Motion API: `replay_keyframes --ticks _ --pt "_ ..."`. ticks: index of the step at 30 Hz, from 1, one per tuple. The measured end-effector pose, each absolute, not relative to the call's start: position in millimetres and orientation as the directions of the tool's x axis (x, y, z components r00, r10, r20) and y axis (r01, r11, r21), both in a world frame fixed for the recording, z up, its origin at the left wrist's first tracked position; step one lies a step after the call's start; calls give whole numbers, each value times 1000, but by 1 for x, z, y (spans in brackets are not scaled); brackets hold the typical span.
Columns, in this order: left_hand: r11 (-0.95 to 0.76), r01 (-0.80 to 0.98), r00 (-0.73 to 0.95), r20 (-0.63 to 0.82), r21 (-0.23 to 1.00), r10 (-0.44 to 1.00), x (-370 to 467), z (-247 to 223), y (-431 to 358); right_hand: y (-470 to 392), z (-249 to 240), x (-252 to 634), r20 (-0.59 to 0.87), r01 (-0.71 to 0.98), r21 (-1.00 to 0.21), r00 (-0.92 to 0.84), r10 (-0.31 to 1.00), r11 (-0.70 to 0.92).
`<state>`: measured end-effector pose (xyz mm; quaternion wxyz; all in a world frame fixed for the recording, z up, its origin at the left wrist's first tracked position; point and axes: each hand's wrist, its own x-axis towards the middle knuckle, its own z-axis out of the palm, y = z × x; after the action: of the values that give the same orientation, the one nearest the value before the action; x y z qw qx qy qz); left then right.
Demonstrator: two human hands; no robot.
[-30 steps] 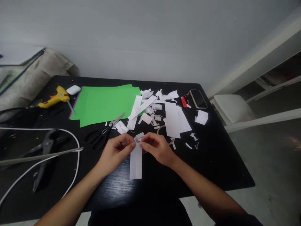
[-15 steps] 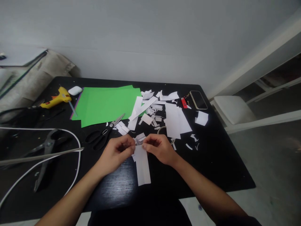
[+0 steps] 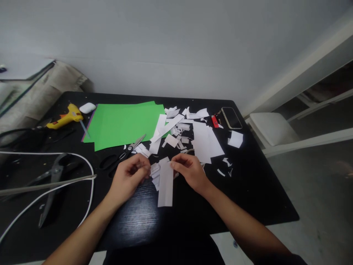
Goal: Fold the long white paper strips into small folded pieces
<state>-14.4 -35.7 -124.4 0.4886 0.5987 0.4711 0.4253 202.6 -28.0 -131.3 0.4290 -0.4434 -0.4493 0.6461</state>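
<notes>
A white paper strip (image 3: 166, 187) hangs from my right hand (image 3: 190, 171), whose thumb and forefinger pinch its upper right corner. My left hand (image 3: 131, 175) is just left of the strip, apart from it, with its fingers loosely curled and nothing visible in them. Behind the strip, between the hands, lies a small pile of folded white paper pieces (image 3: 156, 176) on the black table. Black-handled scissors (image 3: 128, 149) rest beyond my left hand, partly hidden by it. Past my right hand lie larger white paper sheets (image 3: 202, 141).
Green sheets (image 3: 127, 125) and white paper scraps (image 3: 179, 130) cover the table's far middle. At left are a yellow glue gun (image 3: 66, 117), a white cable (image 3: 89, 158) and large dark shears (image 3: 52, 184). A red lighter (image 3: 214, 121) and a phone (image 3: 231, 117) lie at the far right.
My left hand has let go of the strip's top edge and moved left. My right hand keeps its corner, and the strip's lower end has shifted slightly up and left.
</notes>
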Motion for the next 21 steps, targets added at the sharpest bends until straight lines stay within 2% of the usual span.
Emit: replay_keyframes --ticks 3,7,12,16,21 --pt "-147 126 207 119 981 971 -13 -125 -36 -28 -131 201 -212 -190 -948 -221 952 -255" --pt "-321 159 366 246 934 897 -9 -123 -37 -28 -132 198 -280 -234 -919 -183 942 -318" --pt "-374 243 432 245 895 868 -10 -123 -38 -29 -131 198 -286 -244 -917 -148 947 -315" --pt "-362 264 385 246 894 889 -8 -130 -36 -31 -132 197 -247 -250 -925 -171 954 -284" --pt "-232 242 193 188 942 963 -4 -137 -37 -33 -132 196 -189 -288 -921 -258 948 -262"
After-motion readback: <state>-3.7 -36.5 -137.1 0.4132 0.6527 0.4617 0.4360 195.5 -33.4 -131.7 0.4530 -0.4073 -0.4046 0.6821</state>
